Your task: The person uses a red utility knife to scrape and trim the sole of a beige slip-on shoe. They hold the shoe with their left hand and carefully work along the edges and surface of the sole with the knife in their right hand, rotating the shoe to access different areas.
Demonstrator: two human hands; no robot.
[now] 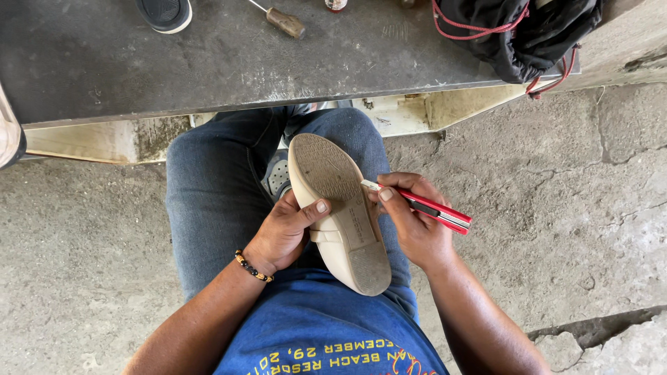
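Observation:
A beige shoe (338,208) rests sole-up on my lap, its toe pointing away from me. My left hand (285,229) grips its left side, the thumb pressed on the sole. My right hand (413,226) holds a red utility knife (434,210), whose blade tip touches the right edge of the sole near the middle. A beaded bracelet (252,267) circles my left wrist. I sit in blue jeans and a blue shirt.
A dark grey bench top (229,59) lies ahead with a wooden-handled tool (283,21), a dark shoe (165,14) and a black bag with red cords (521,31). Cracked concrete floor (556,208) spreads on both sides. Another shoe's edge (8,135) shows at far left.

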